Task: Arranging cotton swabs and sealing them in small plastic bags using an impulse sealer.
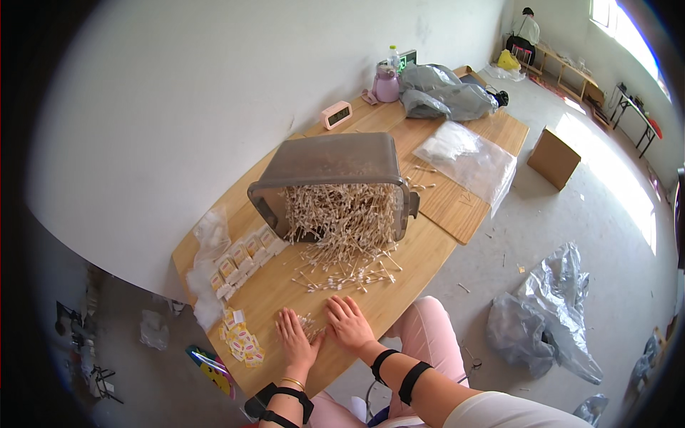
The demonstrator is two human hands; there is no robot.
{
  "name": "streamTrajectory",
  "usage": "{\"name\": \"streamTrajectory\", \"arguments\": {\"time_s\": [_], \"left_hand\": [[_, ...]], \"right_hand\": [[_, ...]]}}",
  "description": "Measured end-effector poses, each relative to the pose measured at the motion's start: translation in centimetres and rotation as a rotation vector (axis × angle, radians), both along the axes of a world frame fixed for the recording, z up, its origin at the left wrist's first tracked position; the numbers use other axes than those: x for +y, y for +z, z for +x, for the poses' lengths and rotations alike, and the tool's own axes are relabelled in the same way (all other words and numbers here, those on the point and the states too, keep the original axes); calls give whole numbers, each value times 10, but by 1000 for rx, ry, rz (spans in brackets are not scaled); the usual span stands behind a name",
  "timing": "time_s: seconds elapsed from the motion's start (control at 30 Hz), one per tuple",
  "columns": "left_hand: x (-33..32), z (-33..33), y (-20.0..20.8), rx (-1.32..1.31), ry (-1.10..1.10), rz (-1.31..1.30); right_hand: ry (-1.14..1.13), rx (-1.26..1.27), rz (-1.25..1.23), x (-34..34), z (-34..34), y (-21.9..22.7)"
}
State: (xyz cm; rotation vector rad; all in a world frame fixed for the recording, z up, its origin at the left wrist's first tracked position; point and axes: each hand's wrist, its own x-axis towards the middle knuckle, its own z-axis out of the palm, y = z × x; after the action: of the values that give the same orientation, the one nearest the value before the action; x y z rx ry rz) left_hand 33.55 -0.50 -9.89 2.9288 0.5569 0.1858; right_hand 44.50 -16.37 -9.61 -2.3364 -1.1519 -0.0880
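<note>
A small bunch of cotton swabs (307, 326) lies on the wooden table between my two hands. On its left side my left hand (297, 344) rests with fingers stretched out. My right hand (348, 325) lies on the other side, fingers extended and palm down. Both seem to touch the bunch at its edges; neither grips it. Just beyond them, loose swabs (349, 277) spill from a grey plastic bin (328, 157) tipped on its side. Its mouth faces me, packed with a big heap of swabs (342, 210).
Yellow-and-white paper labels (241, 339) lie left of my hands, near a row of small packs (242, 260). A pink clock (336, 115), a purple jug (386, 83) and grey plastic bags (446, 93) stand behind. A cardboard box (554, 158) sits on the floor. A person (526, 32) is far off.
</note>
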Motion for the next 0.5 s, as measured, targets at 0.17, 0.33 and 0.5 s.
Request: {"name": "streamTrajectory", "arguments": {"time_s": [0.17,0.33,0.5], "left_hand": [[13,12,4,18,-6,28],[3,-1,1,45,-19,95],[-25,-22,3,155,-67,66]], "right_hand": [[-9,-26,22,0,0,-3],[-3,-25,5,1,-1,0],[-11,-5,11,1,-2,0]]}}
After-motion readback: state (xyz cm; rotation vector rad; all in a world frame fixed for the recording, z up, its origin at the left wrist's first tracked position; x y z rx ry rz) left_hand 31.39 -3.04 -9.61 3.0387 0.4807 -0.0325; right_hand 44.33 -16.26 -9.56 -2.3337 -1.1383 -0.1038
